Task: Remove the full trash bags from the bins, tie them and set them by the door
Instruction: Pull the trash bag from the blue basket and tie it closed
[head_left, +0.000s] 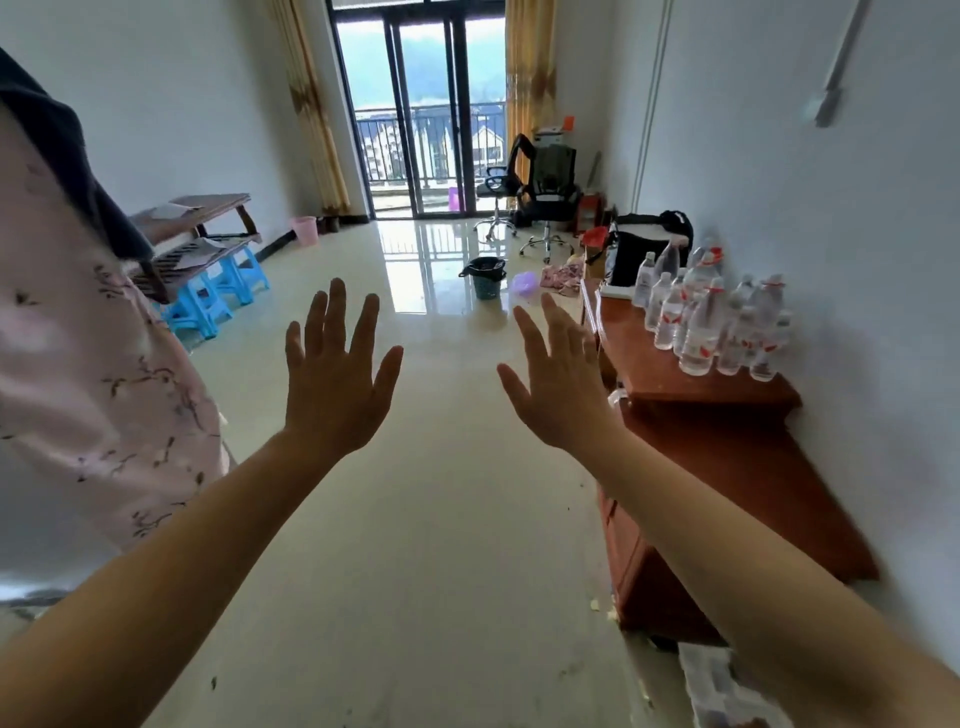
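Both hands, left hand (335, 374) and right hand (558, 387), spread empty; the bin's (485, 278) thin, soft bag (480, 267) likely lifts best gathered at its rim.

Your arms are totally bare here, no sleeves showing anywhere from the bottom edge up to the wrists. Your left hand (337, 384) and right hand (558, 387) have nothing on them either: no gloves, no rings, no watch or bracelet at either wrist that I can spot. Nails look short and plain, as far as the blur lets me tell. Forearms are slim and long in this wide-angle view, stretched by the lens near the bottom corners.
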